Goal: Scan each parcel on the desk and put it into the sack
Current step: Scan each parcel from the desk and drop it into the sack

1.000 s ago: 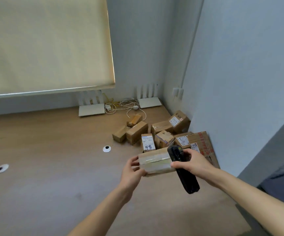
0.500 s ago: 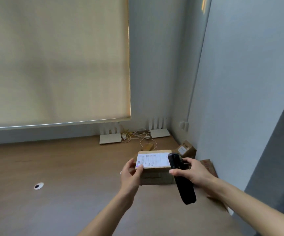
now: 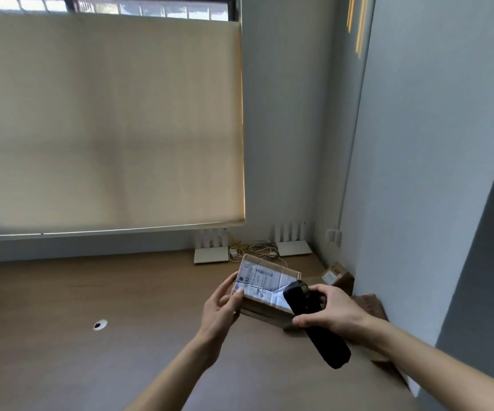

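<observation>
Beige roller blind (image 3: pixel 106 123) over window, grey walls (image 3: pixel 418 143), wooden desk (image 3: pixel 62 351)

Brown cardboard parcel (image 3: pixel 265 295) held above desk (image 3: pixel 91 292), tilted, white printed label face-up; black handheld scanner (image 3: pixel 314 321) angled over label's right end; second parcel (image 3: pixel 339 275) by wall.

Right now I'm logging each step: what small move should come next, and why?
Probably trigger the scan: the left hand holds the parcel label-up, and the right hand aims the black scanner at its white label.
</observation>
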A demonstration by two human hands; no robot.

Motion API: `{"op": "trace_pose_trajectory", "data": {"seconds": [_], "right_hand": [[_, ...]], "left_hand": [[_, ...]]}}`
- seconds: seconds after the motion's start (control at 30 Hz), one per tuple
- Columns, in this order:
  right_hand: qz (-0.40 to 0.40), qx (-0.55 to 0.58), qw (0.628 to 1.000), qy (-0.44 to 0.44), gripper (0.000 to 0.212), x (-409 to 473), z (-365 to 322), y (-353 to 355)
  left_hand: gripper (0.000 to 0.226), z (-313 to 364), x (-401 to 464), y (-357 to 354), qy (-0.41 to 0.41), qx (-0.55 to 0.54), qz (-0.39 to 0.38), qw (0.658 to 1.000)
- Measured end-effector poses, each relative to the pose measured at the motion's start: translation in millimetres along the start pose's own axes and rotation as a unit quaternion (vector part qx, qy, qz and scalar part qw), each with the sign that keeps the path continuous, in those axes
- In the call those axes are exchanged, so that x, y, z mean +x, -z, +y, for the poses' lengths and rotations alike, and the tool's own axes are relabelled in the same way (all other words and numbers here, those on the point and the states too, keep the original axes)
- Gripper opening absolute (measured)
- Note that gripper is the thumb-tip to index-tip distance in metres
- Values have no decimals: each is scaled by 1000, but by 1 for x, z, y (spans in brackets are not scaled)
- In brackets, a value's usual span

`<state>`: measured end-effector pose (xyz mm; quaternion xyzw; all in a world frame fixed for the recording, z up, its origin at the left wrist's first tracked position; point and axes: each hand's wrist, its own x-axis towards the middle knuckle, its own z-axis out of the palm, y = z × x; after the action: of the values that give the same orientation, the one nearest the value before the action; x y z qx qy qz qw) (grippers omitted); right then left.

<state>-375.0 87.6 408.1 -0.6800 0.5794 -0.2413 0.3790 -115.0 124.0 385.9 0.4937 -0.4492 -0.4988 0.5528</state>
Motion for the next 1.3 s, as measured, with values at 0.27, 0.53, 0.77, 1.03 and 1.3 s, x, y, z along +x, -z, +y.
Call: {"op": "trace_pose_trajectory", "data": {"seconds": [0.27, 0.53, 0.77, 1.03, 1.3], "right_hand": [[-35, -286, 955, 72, 95, -20, -67, -16], [-32, -343, 933, 109, 80, -24, -132, -62], [-38, -356, 921, 153, 75, -32, -191, -120], [-55, -366, 907, 201, 71, -67, -267, -214], [-66, -365, 895, 248, 71, -112, -350, -325]], "left_hand": [[39, 26, -41, 59, -19, 63, 84, 994], [37, 49, -77, 121, -24, 74, 155, 985], [35, 67, -117, 195, -30, 69, 197, 977], [35, 80, -182, 303, -36, 82, 242, 966], [34, 98, -265, 419, -47, 101, 295, 949]]}}
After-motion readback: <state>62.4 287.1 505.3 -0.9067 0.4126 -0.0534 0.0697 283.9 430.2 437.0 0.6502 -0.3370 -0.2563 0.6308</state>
